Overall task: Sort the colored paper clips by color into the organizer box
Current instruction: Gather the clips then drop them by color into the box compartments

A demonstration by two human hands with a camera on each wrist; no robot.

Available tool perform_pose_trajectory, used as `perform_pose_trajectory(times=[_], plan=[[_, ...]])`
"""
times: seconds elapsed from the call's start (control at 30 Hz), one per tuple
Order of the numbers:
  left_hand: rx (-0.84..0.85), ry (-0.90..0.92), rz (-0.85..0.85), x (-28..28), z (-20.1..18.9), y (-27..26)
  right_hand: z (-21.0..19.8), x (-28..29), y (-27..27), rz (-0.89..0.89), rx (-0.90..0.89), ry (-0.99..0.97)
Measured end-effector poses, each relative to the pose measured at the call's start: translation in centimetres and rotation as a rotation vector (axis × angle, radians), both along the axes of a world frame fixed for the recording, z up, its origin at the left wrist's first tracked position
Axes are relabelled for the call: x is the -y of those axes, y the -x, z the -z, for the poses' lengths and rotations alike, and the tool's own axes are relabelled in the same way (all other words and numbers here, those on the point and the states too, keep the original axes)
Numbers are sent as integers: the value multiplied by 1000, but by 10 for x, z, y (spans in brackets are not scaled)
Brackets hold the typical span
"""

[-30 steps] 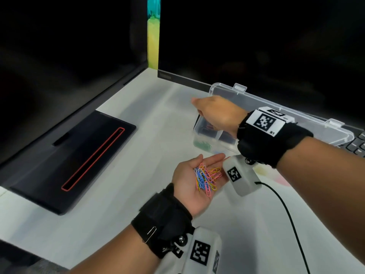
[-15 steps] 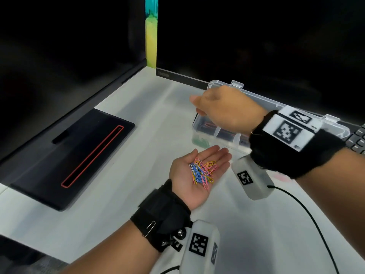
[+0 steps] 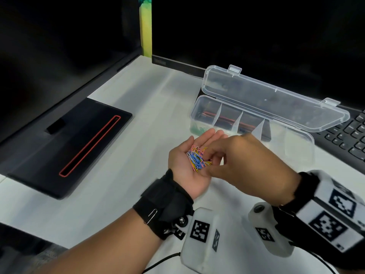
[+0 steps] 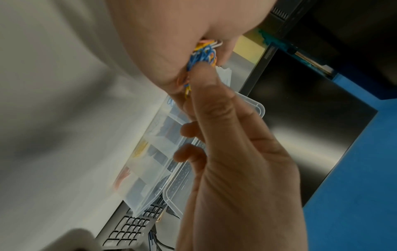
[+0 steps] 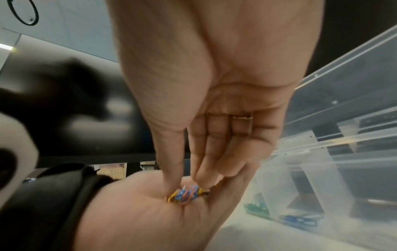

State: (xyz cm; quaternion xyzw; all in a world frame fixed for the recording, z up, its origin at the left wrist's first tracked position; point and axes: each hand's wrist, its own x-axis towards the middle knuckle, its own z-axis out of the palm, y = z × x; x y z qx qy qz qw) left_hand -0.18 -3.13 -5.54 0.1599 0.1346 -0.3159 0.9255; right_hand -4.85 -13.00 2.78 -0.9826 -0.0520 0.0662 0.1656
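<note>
Paper clips: a mixed heap of blue, yellow, pink and orange, lying in the upturned palm of the left hand. That hand is flat and relaxed, fingers extended toward the far side, gripping nothing; the heap simply rests on it.

Right hand: comes in from the right, over the left palm. Thumb and forefinger tips are down in the heap, touching the clips. Remaining fingers lightly curled. Whether a clip is actually pinched between the tips cannot be told; the heap hides the contact.

Organizer box: clear plastic, on the white table, just beyond the hands. Its lid stands open, tilted to the far side. Dividers split it into a row of compartments. Green clips sit in the leftmost compartment, blue clips in the next one to the right. Right wrist view shows both through the near wall.

Surroundings: keyboard at the right, behind the box. Black monitor base with a red-outlined slot at the left. Dark screens along the far edge. Each wrist carries a black strap and a white camera module.
</note>
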Motion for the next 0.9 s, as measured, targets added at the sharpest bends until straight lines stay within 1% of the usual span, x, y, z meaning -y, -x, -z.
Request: perform_pose_trajectory(times=[0.1,0.27,0.37,0.47,0.53,0.63,0.67,0.7,0.73,0.77,0.83,0.9], plan=[[-6,-4,0,0,0,-1,7,-2,1,26,33,36],[-9,-23,5,-1,1,-1,14,-3,4,54,30,65],[5,-16,13,-1,2,-1,16,-1,4,71,45,-6],[8,-15,16,0,2,-2,13,3,5,105,13,-233],[16,-22,19,0,2,-1,9,6,5,178,-22,-491],[26,-25,9,1,3,-1,6,11,3,385,-120,-953],[33,-18,13,1,3,-1,6,13,2,439,-162,-1086],[39,-7,17,1,3,-1,5,15,1,475,-202,-1178],[39,6,17,1,2,0,5,17,0,487,-237,-1219],[32,23,14,1,2,0,4,20,0,482,-256,-1210],[18,52,7,1,2,0,2,22,-1,464,-241,-1129],[21,61,8,2,2,0,0,21,-2,483,-220,-1107]])
